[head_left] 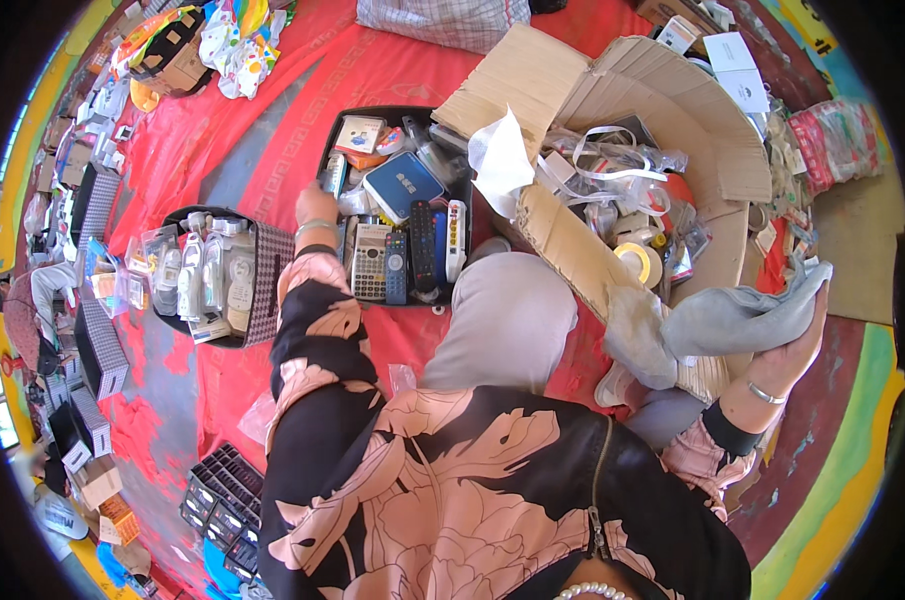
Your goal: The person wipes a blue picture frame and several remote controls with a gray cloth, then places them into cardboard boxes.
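My left hand [317,205] is closed at the left rim of a black bin [324,150], its fingertips partly hidden. The bin holds a blue-topped box [403,187], a calculator [370,262], a grey remote control [397,268], a black remote control [421,245] and a white remote control [456,240]. Off to the right, my right hand [804,335] grips a limp grey cloth [737,320]. The cloth stretches leftward to the near flap of an open cardboard box [582,250].
A patterned bin [269,285] of packaged goods stands left of my left arm. The cardboard box contains tape rolls [637,265], white straps [622,150] and plastic packets. Black trays [222,505] lie at lower left. A red sheet [262,150] covers much of the floor.
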A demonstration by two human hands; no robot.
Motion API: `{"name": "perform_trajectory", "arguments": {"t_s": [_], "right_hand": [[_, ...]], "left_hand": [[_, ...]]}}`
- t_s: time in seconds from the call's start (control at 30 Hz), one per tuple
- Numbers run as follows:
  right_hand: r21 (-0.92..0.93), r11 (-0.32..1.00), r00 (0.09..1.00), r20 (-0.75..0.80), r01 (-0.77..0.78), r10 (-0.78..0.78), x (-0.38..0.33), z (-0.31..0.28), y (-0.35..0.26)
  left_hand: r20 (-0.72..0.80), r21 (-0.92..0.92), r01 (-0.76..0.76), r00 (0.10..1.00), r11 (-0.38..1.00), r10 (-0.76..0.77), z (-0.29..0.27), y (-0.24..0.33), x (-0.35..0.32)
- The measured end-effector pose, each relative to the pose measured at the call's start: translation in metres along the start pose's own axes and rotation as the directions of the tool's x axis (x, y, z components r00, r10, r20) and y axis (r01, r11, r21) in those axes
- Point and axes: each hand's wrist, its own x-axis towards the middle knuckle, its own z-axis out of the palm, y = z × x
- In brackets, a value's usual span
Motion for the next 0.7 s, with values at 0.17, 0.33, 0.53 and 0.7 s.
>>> {"name": "perform_trajectory", "arguments": {"t_s": [0.17,0.33,0.53,0.7], "right_hand": [[0.115,0.993,0.997,0.069,0.022,-0.030,0.008,-0.032,-0.018],[0.288,0.957,0.990,0.117,0.038,-0.075,0.051,-0.066,-0.043],[0.577,0.812,0.943,0.214,0.090,-0.256,0.039,-0.051,-0.067],[0.598,0.783,0.983,-0.046,0.171,-0.179,0.015,-0.022,-0.071]], "left_hand": [[0.329,-0.925,0.311,0.943,-0.218,-0.049,-0.057,0.001,-0.044],[0.188,-0.727,0.462,0.845,-0.508,0.500,-0.137,0.088,-0.130],[0.058,-0.827,0.491,0.562,-0.276,0.825,-0.177,0.245,-0.215],[0.083,-0.756,0.630,0.358,-0.175,0.930,-0.170,0.353,-0.294]]}}
